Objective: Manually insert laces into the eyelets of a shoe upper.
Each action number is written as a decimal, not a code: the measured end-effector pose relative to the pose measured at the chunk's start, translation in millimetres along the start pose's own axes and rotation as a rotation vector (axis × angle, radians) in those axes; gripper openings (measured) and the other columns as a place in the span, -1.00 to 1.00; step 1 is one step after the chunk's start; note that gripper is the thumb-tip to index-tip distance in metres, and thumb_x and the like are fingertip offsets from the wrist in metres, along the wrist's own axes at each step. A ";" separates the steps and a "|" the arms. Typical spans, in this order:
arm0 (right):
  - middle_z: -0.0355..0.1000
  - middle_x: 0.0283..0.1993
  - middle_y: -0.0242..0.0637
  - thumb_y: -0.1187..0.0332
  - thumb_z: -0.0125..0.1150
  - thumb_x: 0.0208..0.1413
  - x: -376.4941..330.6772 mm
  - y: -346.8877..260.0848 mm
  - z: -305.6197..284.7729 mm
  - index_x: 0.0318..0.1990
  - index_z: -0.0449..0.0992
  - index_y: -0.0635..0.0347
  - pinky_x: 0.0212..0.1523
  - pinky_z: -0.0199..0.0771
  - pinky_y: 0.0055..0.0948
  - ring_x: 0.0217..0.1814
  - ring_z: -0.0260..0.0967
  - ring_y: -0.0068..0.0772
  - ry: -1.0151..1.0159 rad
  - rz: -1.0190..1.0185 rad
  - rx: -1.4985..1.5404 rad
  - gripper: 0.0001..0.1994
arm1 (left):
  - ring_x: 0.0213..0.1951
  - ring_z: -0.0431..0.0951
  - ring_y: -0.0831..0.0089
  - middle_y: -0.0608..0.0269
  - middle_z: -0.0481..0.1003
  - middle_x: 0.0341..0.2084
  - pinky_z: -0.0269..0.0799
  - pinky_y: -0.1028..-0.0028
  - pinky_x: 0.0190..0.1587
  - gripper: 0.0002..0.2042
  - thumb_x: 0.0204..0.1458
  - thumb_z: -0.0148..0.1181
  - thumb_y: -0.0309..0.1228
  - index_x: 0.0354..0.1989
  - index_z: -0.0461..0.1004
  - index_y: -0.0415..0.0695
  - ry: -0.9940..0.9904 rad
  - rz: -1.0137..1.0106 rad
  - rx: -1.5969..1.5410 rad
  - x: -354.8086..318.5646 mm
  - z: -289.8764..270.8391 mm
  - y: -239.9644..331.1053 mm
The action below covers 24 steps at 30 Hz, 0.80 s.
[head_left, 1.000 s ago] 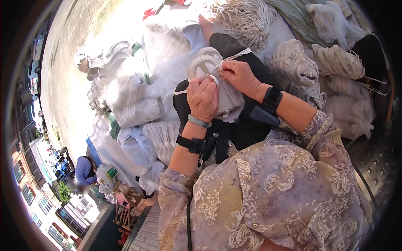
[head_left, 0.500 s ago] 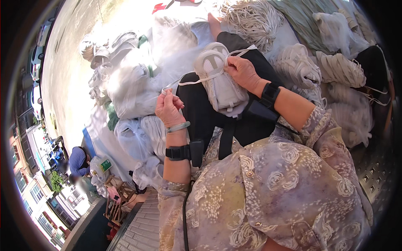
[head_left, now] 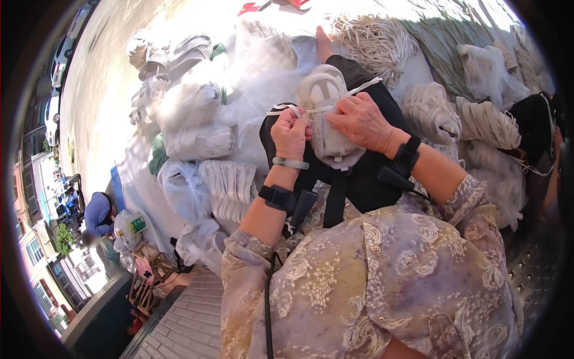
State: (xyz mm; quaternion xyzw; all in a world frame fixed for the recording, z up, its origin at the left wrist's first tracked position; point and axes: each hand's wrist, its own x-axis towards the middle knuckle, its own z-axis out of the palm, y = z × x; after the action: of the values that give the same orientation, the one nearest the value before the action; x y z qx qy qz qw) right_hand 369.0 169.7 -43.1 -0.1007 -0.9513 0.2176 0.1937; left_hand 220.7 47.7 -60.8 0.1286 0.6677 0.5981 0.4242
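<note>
A pale shoe upper lies across my lap on black trousers, its tongue and mesh part at the far end. A white shoelace crosses it near the top. My left hand pinches the lace at the shoe's left edge, with a piece of it looped over the fingers. On the right side, my right hand is closed on the lace, its fingertips against the shoe. The lace's free end sticks out beyond that hand over my right thigh.
A big bundle of white laces lies ahead. Stacked pale shoe uppers are to the right; plastic-wrapped bundles fill the left. Farther left, a person in blue bends near a wooden chair.
My left hand has moved right, from out beside the shoe to its edge, taking the lace along. The whole view has shifted slightly.
</note>
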 end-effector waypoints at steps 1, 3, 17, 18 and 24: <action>0.22 -0.46 -0.42 0.35 0.06 -0.11 1.2 0.3 1.0 -0.35 0.44 -0.03 -0.24 0.14 -0.39 -0.33 0.28 -0.44 -0.017 -0.044 -0.065 -0.88 | -0.68 0.36 0.69 0.39 0.40 -0.65 0.27 0.70 -0.65 -0.94 0.01 0.10 -0.48 -0.34 0.42 -0.14 -0.004 0.034 0.012 2.0 1.9 -3.1; 0.21 -0.46 -0.44 0.33 0.05 -0.10 3.3 0.3 2.9 -0.33 0.43 -0.03 -0.25 0.14 -0.39 -0.34 0.28 -0.45 -0.038 -0.094 -0.130 -0.86 | -0.68 0.34 0.70 0.42 0.39 -0.65 0.25 0.70 -0.65 -0.93 0.00 0.10 -0.50 -0.34 0.42 -0.16 0.011 0.130 0.044 8.0 4.6 -11.6; 0.27 -0.43 -0.44 0.27 0.16 -0.13 7.2 -3.2 7.7 -0.22 0.39 0.08 -0.24 0.14 -0.37 -0.36 0.31 -0.45 0.000 -0.009 -0.157 -0.72 | -0.48 0.35 0.71 0.43 0.42 -0.56 0.33 0.64 -0.38 -0.79 -0.01 0.07 -0.53 -0.17 0.43 -0.22 0.124 0.540 0.467 20.4 18.0 -15.4; 0.27 -0.43 -0.44 0.27 0.16 -0.13 7.3 -3.3 7.3 -0.22 0.39 0.08 -0.24 0.14 -0.37 -0.36 0.31 -0.45 0.002 -0.007 -0.156 -0.72 | -0.48 0.35 0.71 0.43 0.42 -0.56 0.33 0.64 -0.38 -0.79 -0.01 0.07 -0.53 -0.17 0.43 -0.22 0.123 0.540 0.469 21.5 18.1 -16.4; 0.34 -0.34 -0.39 0.25 0.24 -0.17 5.3 -2.7 5.1 -0.15 0.37 0.10 -0.19 0.15 -0.35 -0.26 0.34 -0.37 -0.025 0.089 -0.066 -0.63 | -0.48 0.37 0.69 0.34 0.45 -0.55 0.35 0.62 -0.35 -0.79 -0.01 0.06 -0.52 -0.18 0.44 -0.21 0.116 0.539 0.540 23.0 18.4 -16.5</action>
State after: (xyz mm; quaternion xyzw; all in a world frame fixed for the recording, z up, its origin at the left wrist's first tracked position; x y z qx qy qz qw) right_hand 361.8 166.9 -44.3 -0.1468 -0.9549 0.1957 0.1685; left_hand 225.6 71.9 -83.9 0.3725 0.7663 0.4970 0.1643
